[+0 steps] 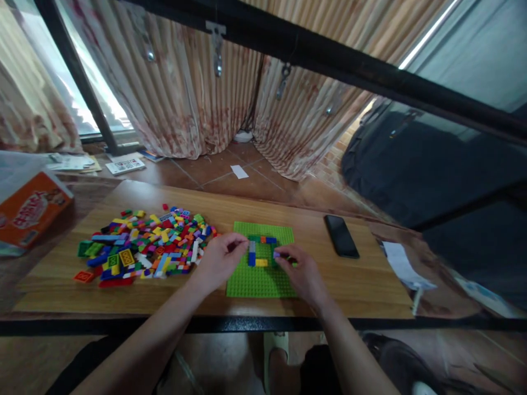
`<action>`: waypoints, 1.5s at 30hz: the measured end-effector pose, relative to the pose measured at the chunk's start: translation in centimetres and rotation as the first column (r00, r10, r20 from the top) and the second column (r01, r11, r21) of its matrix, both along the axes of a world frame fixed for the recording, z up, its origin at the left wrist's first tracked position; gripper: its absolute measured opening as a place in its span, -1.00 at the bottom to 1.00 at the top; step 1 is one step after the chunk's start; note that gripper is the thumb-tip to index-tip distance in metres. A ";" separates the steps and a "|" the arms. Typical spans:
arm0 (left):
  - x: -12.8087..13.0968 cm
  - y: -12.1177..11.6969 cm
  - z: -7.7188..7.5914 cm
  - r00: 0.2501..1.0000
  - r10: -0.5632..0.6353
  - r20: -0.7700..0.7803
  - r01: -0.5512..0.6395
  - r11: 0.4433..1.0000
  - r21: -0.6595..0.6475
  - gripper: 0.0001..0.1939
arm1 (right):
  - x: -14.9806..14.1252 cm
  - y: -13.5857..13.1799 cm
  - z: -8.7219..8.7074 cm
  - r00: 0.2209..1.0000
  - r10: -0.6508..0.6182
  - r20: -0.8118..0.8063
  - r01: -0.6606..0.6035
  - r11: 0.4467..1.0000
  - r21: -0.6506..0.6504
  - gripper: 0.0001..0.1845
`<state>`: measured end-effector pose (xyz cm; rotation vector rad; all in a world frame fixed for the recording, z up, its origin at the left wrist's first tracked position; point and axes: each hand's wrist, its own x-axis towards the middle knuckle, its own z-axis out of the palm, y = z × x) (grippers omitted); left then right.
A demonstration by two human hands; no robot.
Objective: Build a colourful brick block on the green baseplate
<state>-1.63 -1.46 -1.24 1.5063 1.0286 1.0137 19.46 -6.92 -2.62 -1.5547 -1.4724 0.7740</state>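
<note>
- The right hand (302,274), which is right of the centre of the picture, has its fingers closed on a small lavender brick (276,254).
- This brick lies at the fingertips, toward the left of the picture from the palm, and just beside the right side of the brick outline (261,263).
- That right side, in dark green, has its long axis running up and down in the picture; the right hand comes to it from the lower right.
- The right hand is clearly the nearer one to this side; the left hand (218,262) is across the outline, with fingertips near the upper end of the grey brick (252,247).
- The left thumb and finger are close together, but they are small in this view, so I cannot tell if they grip something.
- The outline stands on the green baseplate (259,286), near the centre, on the wooden table (362,291).
- Many loose bricks (164,236) lie in the left part of the picture, and a phone (341,236) lies right of the baseplate.
</note>
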 end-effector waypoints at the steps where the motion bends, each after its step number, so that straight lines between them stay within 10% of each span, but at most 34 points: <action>1: 0.4 -0.1 -0.3 0.999 -0.030 -0.038 0.031 0.999 0.021 -0.84 | 0.0 0.0 -0.1 0.999 0.023 0.043 -0.023 1.000 0.012 -0.86; 34: 1.3 -0.5 -1.0 0.808 -0.206 -0.552 0.301 0.950 0.087 -0.78 | -0.2 -0.7 -0.7 0.819 0.093 0.566 -0.167 0.983 0.080 -0.83; 45: 1.2 -0.3 -0.8 0.804 -0.221 -0.552 0.307 0.949 0.068 -0.79 | 0.7 -0.9 -2.1 0.966 0.048 0.252 -0.044 0.999 -0.022 -0.85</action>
